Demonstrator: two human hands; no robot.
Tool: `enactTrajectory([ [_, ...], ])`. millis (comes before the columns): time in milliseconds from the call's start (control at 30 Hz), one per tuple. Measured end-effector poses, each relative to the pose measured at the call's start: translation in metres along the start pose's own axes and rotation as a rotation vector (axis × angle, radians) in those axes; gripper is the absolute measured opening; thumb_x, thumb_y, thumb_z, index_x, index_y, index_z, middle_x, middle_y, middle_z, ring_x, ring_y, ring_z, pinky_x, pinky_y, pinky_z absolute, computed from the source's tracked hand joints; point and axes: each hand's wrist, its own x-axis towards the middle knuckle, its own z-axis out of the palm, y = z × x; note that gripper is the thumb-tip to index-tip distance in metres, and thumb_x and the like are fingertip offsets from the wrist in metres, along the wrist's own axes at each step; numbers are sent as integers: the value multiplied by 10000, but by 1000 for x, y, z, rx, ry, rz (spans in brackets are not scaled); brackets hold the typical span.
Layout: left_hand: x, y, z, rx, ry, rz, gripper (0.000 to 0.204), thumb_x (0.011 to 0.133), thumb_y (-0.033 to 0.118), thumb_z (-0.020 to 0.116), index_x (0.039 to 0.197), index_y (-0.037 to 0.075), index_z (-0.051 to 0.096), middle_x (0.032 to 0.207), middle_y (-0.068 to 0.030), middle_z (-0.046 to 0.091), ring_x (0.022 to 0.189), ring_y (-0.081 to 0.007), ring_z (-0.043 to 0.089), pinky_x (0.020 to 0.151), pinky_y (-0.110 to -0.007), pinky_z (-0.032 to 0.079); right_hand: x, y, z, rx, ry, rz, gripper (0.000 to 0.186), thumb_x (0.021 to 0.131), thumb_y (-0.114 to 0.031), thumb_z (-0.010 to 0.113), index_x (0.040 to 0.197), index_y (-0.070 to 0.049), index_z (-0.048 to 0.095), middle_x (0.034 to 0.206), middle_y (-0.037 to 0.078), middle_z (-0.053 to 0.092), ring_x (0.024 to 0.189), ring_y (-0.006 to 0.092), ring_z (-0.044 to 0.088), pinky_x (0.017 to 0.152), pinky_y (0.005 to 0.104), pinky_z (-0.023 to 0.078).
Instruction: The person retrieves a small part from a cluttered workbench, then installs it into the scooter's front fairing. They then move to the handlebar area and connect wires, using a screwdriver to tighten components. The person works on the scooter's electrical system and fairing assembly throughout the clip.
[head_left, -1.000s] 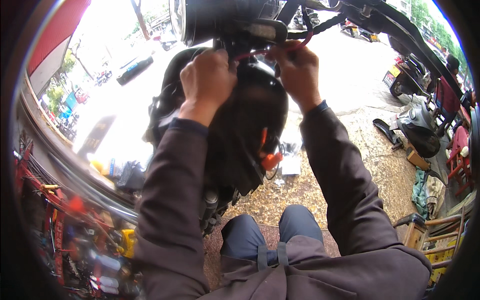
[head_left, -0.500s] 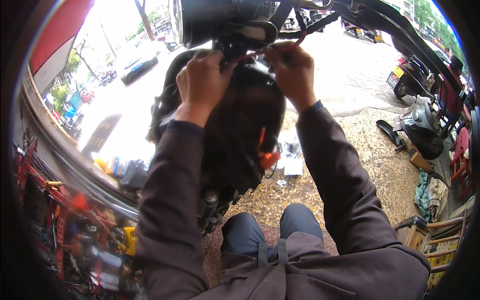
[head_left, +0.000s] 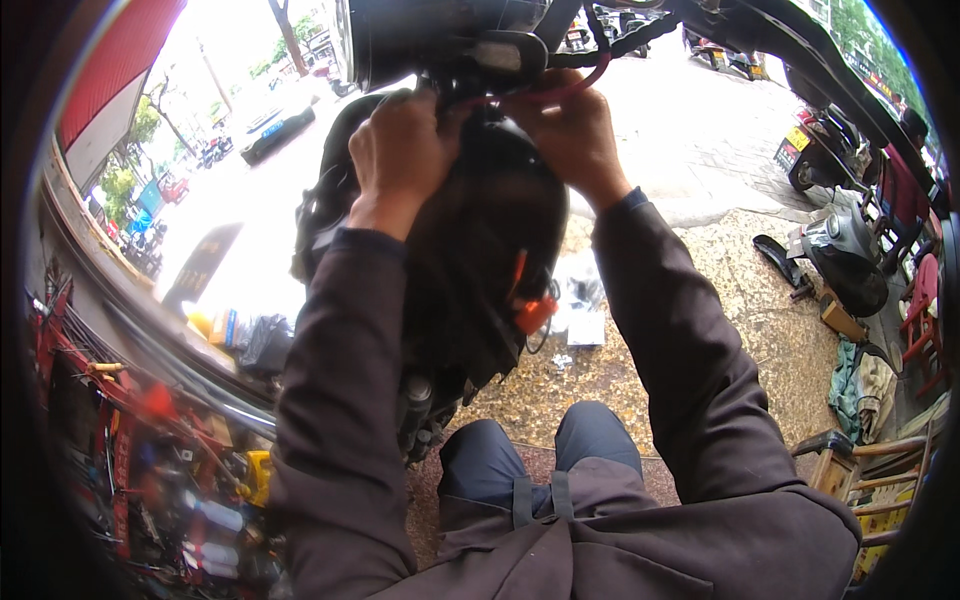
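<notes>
A red cable (head_left: 572, 93) curves down beneath the round headlamp (head_left: 400, 45) of a motorcycle, with its lower stretch running between my hands. My left hand (head_left: 405, 150) is closed at the cable's left end, its fingertips partly hidden beside the dark stem under the lamp. On the other side, my right hand (head_left: 575, 135) pinches the cable with thumb and fingers. Both hands are above the black front bodywork (head_left: 490, 220). An orange connector (head_left: 535, 315) hangs on a thin wire at its right side. A black corrugated sleeve (head_left: 645, 37) passes above my right hand.
Tools and bottles crowd a red rack (head_left: 120, 470) at the lower left. A black bag (head_left: 265, 345) lies by the sill. To the right are a grey-black scooter panel (head_left: 840, 260), cloths (head_left: 860, 395) and a wooden chair (head_left: 850, 470). Parked scooters (head_left: 820, 150) stand beyond.
Both hands have moved slightly up and left, still at the red cable. More of the cable's bend shows above my right hand.
</notes>
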Motion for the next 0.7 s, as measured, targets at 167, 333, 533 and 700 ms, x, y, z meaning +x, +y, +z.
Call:
enactTrajectory([
  [167,1,-4,6,-27,28,-28,331,853,415,719,859,84,718,813,-138,712,779,-351,693,659,-449,528,13,18,6,51,-99,20,273,738,-187,865,852,-14,686,784,78,723,745,154,698,655,290,540],
  [333,2,-9,11,-27,22,-12,355,854,436,712,859,81,718,797,-145,709,767,-357,692,652,-453,527,15,16,7,130,-124,-3,249,741,-144,835,894,-12,690,803,72,722,758,148,698,664,293,552],
  [533,2,-5,8,-5,-29,-15,423,859,514,684,845,94,720,753,-128,703,737,-350,694,626,-455,522,9,4,7,221,-110,125,262,771,-74,797,1003,-2,701,902,73,732,826,145,695,731,290,564],
  [700,3,3,3,57,-98,-28,453,861,546,668,826,96,709,731,-120,698,713,-341,698,606,-452,529,12,2,8,179,-65,134,242,732,-106,808,943,-31,714,835,74,732,776,150,699,691,303,557],
])
